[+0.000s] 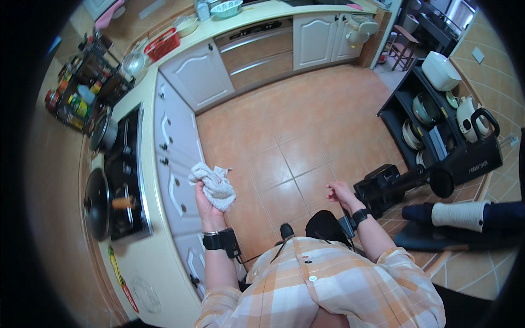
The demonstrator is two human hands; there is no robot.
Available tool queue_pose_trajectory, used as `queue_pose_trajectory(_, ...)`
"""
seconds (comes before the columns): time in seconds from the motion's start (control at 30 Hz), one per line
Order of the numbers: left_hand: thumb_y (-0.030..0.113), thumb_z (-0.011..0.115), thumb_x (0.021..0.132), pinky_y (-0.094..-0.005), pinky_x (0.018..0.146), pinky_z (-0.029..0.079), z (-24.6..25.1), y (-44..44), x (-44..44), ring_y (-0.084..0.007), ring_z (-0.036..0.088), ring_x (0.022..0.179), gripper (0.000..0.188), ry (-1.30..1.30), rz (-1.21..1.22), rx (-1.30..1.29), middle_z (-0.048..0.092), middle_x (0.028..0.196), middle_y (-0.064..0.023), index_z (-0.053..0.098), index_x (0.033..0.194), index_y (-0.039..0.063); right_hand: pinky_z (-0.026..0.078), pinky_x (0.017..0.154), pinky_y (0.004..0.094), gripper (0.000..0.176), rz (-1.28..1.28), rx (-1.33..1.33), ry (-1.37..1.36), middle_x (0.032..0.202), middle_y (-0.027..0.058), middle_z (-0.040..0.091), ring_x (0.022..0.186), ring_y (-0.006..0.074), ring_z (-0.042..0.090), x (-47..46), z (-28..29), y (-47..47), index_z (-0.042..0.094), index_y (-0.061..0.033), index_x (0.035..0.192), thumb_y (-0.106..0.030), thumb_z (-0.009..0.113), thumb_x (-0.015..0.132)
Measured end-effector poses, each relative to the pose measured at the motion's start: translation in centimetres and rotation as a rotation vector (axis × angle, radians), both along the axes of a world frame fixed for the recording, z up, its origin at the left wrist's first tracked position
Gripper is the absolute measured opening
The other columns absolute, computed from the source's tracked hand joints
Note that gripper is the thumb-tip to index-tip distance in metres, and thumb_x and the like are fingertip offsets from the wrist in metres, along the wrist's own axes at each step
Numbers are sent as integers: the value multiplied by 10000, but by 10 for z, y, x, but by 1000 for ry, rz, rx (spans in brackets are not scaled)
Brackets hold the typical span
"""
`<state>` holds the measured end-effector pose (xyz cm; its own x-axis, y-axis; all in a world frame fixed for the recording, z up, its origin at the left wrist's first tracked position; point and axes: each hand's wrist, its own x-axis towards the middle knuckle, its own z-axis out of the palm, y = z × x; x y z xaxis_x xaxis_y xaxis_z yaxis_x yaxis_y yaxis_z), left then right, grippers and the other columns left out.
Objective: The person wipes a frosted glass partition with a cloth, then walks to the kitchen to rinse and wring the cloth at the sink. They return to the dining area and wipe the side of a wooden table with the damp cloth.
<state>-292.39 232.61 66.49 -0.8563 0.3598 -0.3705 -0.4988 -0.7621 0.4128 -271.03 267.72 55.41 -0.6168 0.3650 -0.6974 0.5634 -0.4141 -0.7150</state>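
Note:
A crumpled, white, speckled cloth (219, 186) is bunched in my left hand (206, 205), above the floor beside the white cabinet fronts (174, 164). Parts of the left fingers are hidden behind the cloth. My right hand (342, 194) hangs with loosely curled fingers and nothing visible in it. Close to its right stands a black stick vacuum cleaner (410, 180). Both wrists wear black bands with small devices.
The left counter (164, 262) carries a gas hob (131, 176), a lidded black wok (98, 205), a pot (104, 133) and a spice rack (92, 82). A red basket (163, 44) stands farther back. The dark shelf (396, 123) at right holds bowls and dishes. Tiled floor (283, 143) lies ahead.

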Motion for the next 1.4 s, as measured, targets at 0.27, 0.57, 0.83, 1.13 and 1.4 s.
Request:
queue_pose_trajectory(0.27, 325, 363, 969, -378, 719, 519, -5, 154, -115, -237, 601, 836, 337, 66, -66, -80, 612, 973, -97, 547, 1085, 67, 515, 460, 247, 176, -92, 11, -27, 614, 31, 577, 549, 148, 628, -113, -19, 135, 609, -46, 901, -201, 527, 888)
queue_pose_trajectory(0.57, 320, 349, 978, -372, 714, 512, 38, 336, -248, -230, 597, 832, 348, 103, -122, -113, 604, 935, -86, 527, 1134, 66, 512, 508, 225, 208, 59, 75, 72, 681, 51, 600, 618, 142, 634, -287, 29, 288, 609, -27, 957, -205, 512, 909)
queue_pose_trajectory(0.83, 271, 385, 973, -420, 793, 516, 24, 486, -353, -260, 604, 902, 328, 219, -317, -39, 598, 1035, -122, 482, 1196, 51, 509, 628, 246, 363, 309, 139, 263, 817, 75, 640, 729, 134, 634, -437, 98, 374, 575, -32, 1034, -370, 519, 917)
queue_pose_trajectory(1.13, 221, 418, 973, -389, 831, 518, 51, 699, -496, -263, 593, 998, 355, 362, -620, -118, 552, 1164, -134, 413, 1273, 32, 478, 734, 275, 654, 411, 227, 518, 1118, 82, 569, 900, 140, 585, -590, 177, 491, 239, -91, 1437, -444, 472, 938)
queue_pose_trajectory(1.4, 234, 372, 993, -356, 788, 527, 84, 865, -580, -225, 601, 966, 349, 382, -747, -223, 565, 1142, -105, 414, 1273, 30, 494, 691, 302, 424, 143, 502, 654, 963, 114, 642, 820, 147, 612, -678, 172, 622, 439, 45, 1241, -185, 569, 910)
